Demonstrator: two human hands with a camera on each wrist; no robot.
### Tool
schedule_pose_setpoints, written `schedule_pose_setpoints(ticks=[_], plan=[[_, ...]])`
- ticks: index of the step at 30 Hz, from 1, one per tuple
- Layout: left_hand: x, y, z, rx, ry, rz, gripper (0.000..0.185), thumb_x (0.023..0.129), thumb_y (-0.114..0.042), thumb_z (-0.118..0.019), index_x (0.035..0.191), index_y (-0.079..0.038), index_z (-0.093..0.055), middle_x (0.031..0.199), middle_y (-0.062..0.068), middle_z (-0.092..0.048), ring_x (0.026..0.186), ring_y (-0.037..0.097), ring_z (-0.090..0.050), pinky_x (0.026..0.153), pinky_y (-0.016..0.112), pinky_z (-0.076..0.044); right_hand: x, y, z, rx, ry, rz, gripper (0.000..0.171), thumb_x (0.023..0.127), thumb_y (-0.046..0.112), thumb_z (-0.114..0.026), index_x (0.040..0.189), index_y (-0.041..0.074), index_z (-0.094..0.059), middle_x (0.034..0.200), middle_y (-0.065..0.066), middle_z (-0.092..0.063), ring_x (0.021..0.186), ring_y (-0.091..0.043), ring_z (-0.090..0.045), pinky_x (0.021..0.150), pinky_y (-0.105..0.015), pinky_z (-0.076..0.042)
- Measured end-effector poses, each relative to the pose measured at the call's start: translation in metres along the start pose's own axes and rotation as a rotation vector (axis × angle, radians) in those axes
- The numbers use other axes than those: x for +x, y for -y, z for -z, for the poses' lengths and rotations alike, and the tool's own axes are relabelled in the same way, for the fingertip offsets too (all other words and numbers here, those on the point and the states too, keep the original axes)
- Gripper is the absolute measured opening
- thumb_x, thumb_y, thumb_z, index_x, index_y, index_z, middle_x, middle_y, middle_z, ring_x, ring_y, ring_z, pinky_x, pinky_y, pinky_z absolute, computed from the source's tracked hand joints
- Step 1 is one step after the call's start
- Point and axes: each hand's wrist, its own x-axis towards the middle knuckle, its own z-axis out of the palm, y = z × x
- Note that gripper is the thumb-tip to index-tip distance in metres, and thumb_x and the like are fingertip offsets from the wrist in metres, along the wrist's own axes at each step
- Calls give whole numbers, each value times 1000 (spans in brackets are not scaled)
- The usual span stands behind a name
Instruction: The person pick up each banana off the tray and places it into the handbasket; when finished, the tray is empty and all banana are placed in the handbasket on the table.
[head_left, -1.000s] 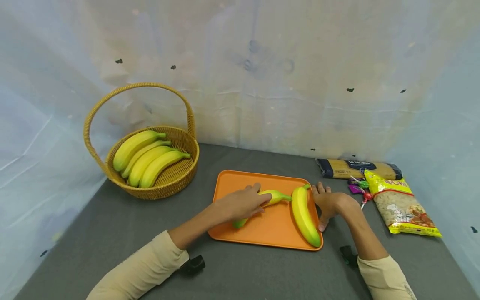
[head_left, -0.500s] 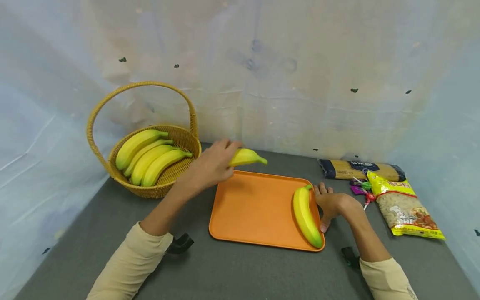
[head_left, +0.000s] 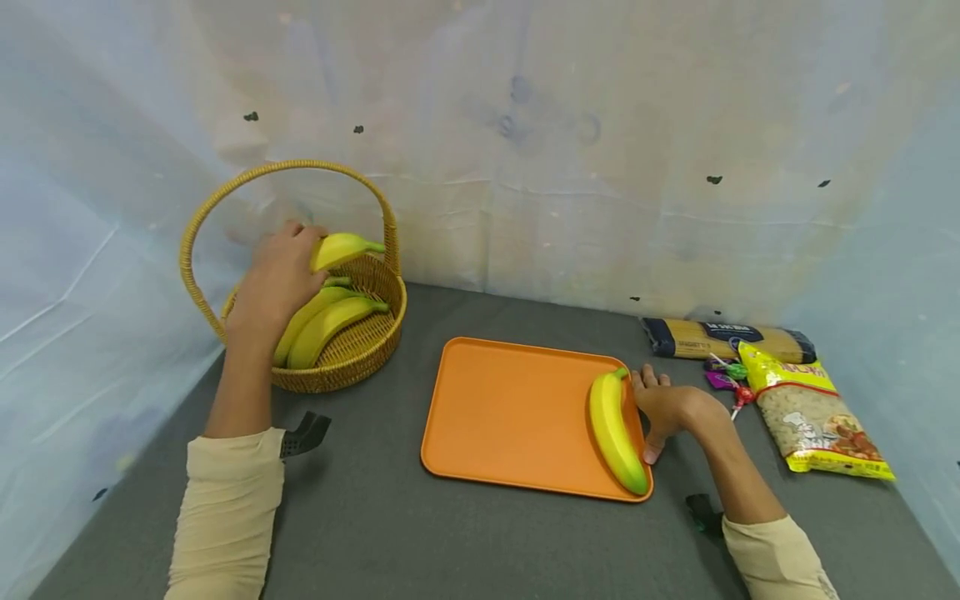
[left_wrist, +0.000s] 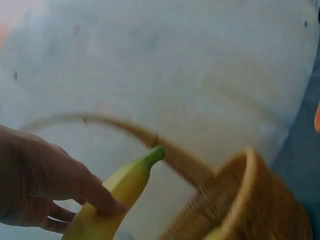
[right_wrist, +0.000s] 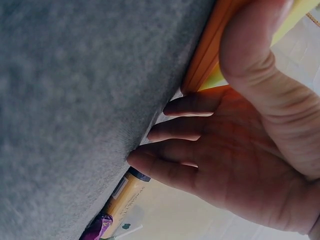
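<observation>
Left hand [head_left: 273, 283] grips banana [head_left: 341, 247] over basket [head_left: 352, 354], fingers curled round it. Step: placing. Next: lower among bananas, release. Right hand [head_left: 667, 408], fingers relaxed, steadies tray [head_left: 510, 417].

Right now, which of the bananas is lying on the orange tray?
The lone banana along the tray's right edge, beside the right hand. The others are in the basket, one gripped by the left hand.
</observation>
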Motion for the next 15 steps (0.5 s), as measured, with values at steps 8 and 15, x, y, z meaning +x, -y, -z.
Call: schedule_pose_setpoints(ticks=[8,15], plan=[[11,39,-25,67,97,107,57,90,-6,-79,139,8,-56,144,38,-50,126,64,-47,100,76,-43,-28,23,13,-3,-3,-3,150,62,50,-96,165,-6,-3,169,-38,6,157,-59,-3,122,-77,-16],[9,53,-40,50,156,145,62,85,-6,-85,137,11,-56,136,38,-52,125,58,-48,101,68,-46,-48,41,19,-4,-11,8,141,67,41,-95,163,-12,-7,168,-42,3,155,-62,-5,119,-79,-17]])
